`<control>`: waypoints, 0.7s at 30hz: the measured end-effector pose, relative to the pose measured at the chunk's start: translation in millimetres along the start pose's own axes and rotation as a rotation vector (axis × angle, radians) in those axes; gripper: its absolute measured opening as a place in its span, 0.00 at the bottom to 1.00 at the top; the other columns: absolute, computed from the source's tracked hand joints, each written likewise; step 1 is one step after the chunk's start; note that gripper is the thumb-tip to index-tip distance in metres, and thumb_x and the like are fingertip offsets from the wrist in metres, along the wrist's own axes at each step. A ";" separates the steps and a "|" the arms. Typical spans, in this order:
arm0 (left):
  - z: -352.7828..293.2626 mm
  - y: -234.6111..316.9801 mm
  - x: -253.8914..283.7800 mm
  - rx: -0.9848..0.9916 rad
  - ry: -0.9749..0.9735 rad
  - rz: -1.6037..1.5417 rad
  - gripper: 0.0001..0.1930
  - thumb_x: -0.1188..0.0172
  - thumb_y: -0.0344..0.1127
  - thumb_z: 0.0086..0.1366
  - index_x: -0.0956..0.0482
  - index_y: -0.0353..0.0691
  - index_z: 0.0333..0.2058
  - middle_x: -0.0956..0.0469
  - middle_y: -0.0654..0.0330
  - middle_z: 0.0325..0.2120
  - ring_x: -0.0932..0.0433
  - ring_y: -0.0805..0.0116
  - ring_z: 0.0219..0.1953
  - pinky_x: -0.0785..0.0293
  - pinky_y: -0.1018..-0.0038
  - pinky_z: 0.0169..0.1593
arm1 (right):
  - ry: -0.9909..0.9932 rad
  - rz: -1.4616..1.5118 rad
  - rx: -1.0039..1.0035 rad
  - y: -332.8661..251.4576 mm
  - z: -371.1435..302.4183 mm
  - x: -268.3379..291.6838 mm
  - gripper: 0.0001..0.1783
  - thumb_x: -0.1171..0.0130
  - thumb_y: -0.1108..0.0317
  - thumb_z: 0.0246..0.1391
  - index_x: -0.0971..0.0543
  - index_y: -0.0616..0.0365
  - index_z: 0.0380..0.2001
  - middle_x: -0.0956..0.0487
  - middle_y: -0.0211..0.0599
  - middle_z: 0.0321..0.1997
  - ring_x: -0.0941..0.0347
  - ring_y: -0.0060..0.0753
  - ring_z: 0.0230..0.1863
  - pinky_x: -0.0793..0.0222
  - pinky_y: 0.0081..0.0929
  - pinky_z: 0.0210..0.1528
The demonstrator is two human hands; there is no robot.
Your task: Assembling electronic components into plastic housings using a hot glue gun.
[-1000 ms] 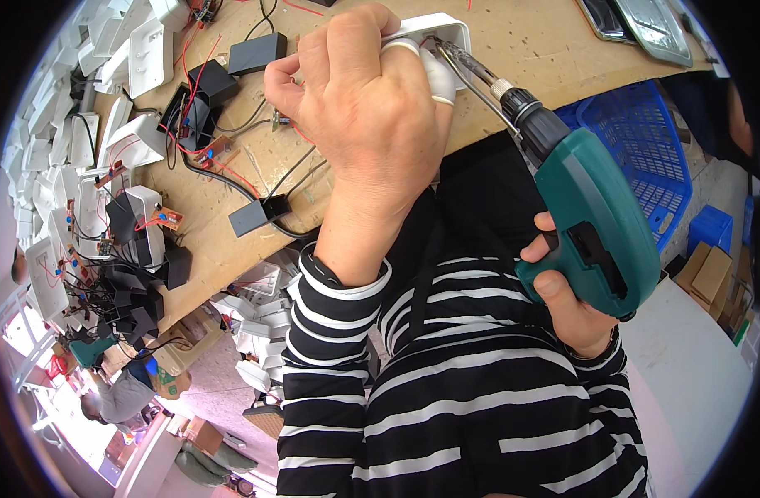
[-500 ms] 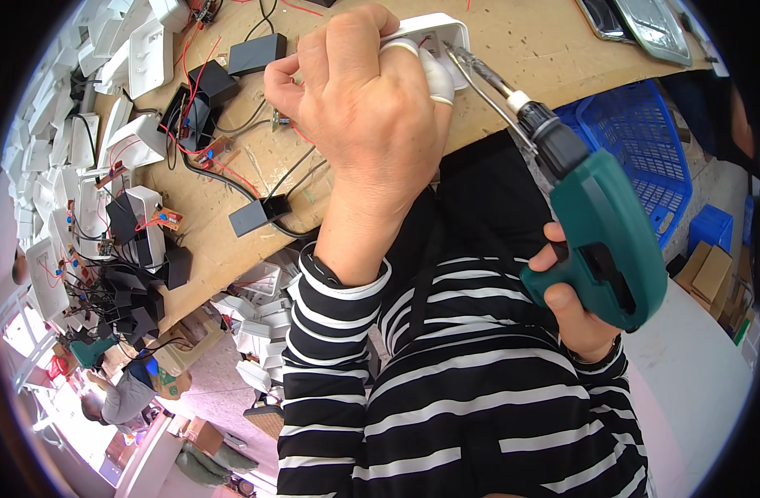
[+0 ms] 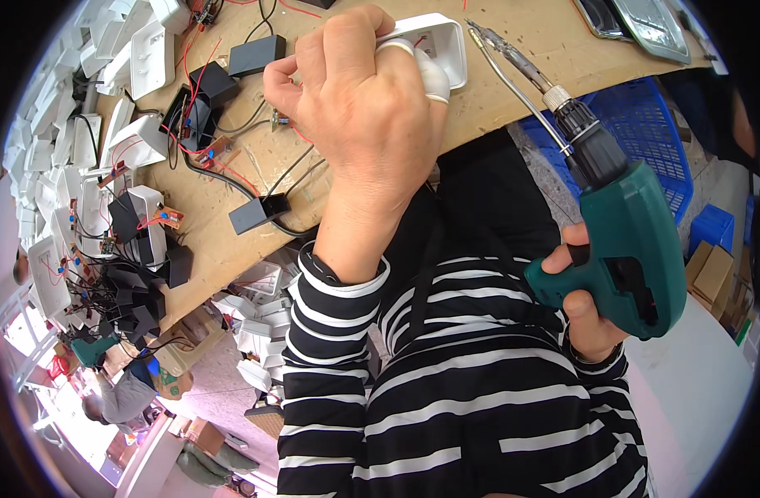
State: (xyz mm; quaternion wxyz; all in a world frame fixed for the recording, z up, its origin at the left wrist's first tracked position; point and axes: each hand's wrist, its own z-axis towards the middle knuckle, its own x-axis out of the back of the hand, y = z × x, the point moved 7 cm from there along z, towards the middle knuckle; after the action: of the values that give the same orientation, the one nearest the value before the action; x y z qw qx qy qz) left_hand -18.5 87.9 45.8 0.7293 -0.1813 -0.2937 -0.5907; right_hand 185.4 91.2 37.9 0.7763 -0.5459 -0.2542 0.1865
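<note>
My left hand [image 3: 367, 112] is closed on a small white plastic housing [image 3: 450, 46] at the table's edge, with white covers on some fingers. A bit of red wire shows inside the housing; most of its inside is hidden behind my hand. My right hand [image 3: 591, 328] grips the handle of a green soldering gun [image 3: 641, 220], index finger by the black trigger. Its metal tip and thin feed tube point up and left, a short gap to the right of the housing.
Black boxes [image 3: 258, 55] with cables and small circuit boards [image 3: 218, 151] lie left on the brown table [image 3: 513, 100]. White housings [image 3: 43, 149] pile up at far left. A blue basket [image 3: 645, 141] stands below the table's right side. Another person [image 3: 131, 398] sits at lower left.
The soldering gun in my right hand has moved right, its tip drawing away from the white housing. My left hand and the housing have barely shifted.
</note>
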 end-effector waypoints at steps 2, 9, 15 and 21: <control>-0.6 -1.5 0.5 0.002 -0.007 0.011 0.05 0.41 0.31 0.37 0.27 0.38 0.14 0.28 0.65 0.30 0.32 0.66 0.34 0.48 0.67 0.38 | 0.013 0.008 -0.008 -0.2 -0.1 0.5 0.34 0.39 0.56 0.46 0.37 0.74 0.47 0.27 0.52 0.40 0.26 0.31 0.27 0.29 0.22 0.29; -2.2 -8.4 16.3 0.034 -0.064 -0.115 0.10 0.38 0.33 0.40 0.24 0.36 0.24 0.29 0.59 0.35 0.32 0.64 0.37 0.46 0.65 0.44 | 0.044 0.004 0.047 -3.2 5.2 7.2 0.30 0.42 0.59 0.48 0.36 0.74 0.46 0.27 0.52 0.41 0.27 0.31 0.27 0.29 0.22 0.27; 3.6 -15.7 24.5 0.068 -0.286 -0.139 0.36 0.32 0.36 0.41 0.36 0.36 0.51 0.36 0.47 0.48 0.33 0.51 0.44 0.37 0.63 0.47 | 0.103 0.016 -0.010 2.6 10.1 13.5 0.31 0.42 0.59 0.48 0.37 0.75 0.46 0.28 0.52 0.40 0.27 0.30 0.26 0.30 0.21 0.26; -11.9 -27.1 11.1 0.082 -0.475 -0.214 0.24 0.40 0.30 0.45 0.32 0.33 0.43 0.34 0.43 0.43 0.33 0.45 0.45 0.34 0.60 0.46 | 0.096 0.059 -0.080 5.6 -1.8 15.4 0.29 0.46 0.62 0.51 0.40 0.72 0.50 0.30 0.50 0.43 0.30 0.30 0.31 0.31 0.21 0.31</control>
State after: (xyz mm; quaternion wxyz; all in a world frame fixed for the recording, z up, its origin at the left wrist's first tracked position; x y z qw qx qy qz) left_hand -40.7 65.8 41.6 0.5800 -0.2529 -0.4979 -0.5931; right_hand 198.8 100.5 35.0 0.7594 -0.5919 -0.2078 0.1727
